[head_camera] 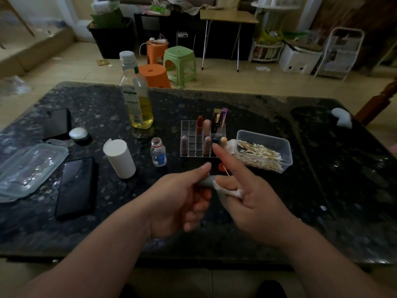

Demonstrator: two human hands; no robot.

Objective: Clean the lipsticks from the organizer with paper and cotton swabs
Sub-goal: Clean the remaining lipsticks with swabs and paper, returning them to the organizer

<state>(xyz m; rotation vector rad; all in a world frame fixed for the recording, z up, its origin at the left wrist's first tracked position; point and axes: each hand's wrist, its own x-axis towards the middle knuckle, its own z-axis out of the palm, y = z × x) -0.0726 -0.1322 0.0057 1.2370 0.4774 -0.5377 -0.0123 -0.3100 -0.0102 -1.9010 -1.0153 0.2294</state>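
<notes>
Nearest, the left hand point(180, 203) curls round a short grey lipstick tube point(206, 181), thumb on top, holding it above the dark speckled stone tabletop point(322, 190). The tube's long axis runs roughly left to right, and its rounded free end points at the right hand point(253, 203), just beside it. The right hand pinches a crumpled wad of white paper point(234, 192) in its lower fingers, with the forefinger stretched straight out. Whether the paper touches the tube's tip I cannot tell. The wiping stroke probably falls to the right hand while the left steadies the tube.

Most of the tube is buried in the left hand, so capped or uncapped is unclear. A thin orange-tinted stick point(226, 170), perhaps a swab, shows just past the right hand; it is blurred, and whether it is held I cannot say.

Beyond both hands stands the clear gridded plastic organizer point(193, 151) with lipsticks upright, its near right corner hidden by the forefinger. Beyond the right hand sits a clear plastic tub of cotton swabs point(285, 155), and beyond the left a white paper roll point(120, 158)
</notes>
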